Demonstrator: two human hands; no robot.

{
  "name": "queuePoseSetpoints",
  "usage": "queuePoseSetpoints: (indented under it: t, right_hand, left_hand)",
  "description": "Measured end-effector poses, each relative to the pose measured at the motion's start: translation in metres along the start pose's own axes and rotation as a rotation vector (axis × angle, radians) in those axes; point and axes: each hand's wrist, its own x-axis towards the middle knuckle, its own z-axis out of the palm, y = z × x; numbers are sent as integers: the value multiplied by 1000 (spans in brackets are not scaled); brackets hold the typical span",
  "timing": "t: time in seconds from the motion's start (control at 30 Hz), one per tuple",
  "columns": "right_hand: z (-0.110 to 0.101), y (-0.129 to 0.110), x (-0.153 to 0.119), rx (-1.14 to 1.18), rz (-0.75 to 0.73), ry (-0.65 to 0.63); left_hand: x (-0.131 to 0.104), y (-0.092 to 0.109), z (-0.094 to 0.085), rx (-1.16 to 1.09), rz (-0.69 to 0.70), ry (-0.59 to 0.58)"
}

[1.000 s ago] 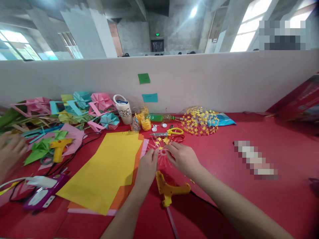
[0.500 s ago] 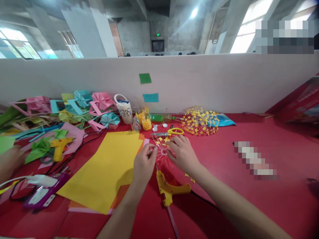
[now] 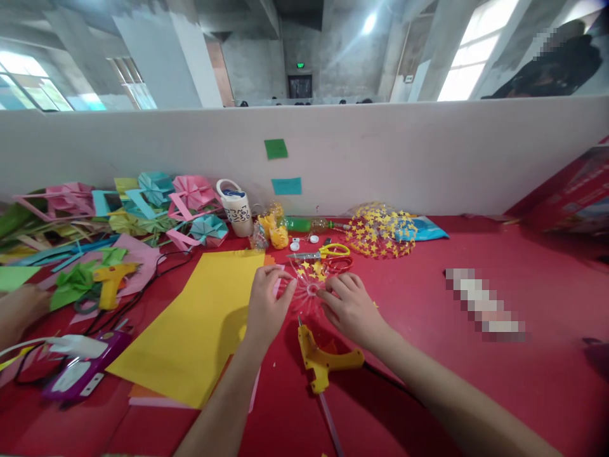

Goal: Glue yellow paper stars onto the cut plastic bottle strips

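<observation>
Mid-frame, your left hand [image 3: 266,304] and right hand [image 3: 356,309] flank the clear starred plastic [image 3: 311,289]. I cannot tell whether either grips it.

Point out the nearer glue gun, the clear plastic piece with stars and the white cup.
Nearer glue gun [image 3: 321,362]: head view, on its yellow body.
Clear plastic piece [image 3: 312,290]: head view, on its middle ring.
White cup [image 3: 239,216]: head view, on its side.

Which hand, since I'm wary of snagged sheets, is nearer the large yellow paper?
Left. The left hand overlaps the right edge of the yellow paper in this view; the right hand is farther right, beside the clear plastic piece with yellow stars.
</observation>
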Motion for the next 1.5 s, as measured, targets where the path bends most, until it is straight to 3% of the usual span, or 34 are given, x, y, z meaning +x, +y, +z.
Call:
queuePoseSetpoints:
  t: [0.2,0.4,0.83,1.07,1.3,1.5]
  right_hand:
    - [-1,2,0,-11,10,10]
    - [1,2,-1,-11,6,44]
    - [3,-1,2,19,8,57]
    - [4,-6,-4,-21,-174,-37]
    - [8,10,-7,-92,-164,-103]
    - [19,31,-5,-81,-146,-65]
  left_hand:
    - [8,-2,16,48,152,-92]
    - [6,2,19,161,290,-107]
    - [1,-11,19,-38,158,-123]
    - [8,-14,19,-107,67,-127]
    - [0,-18,23,-154,5,-181]
    - [-8,-14,20,-149,-11,-185]
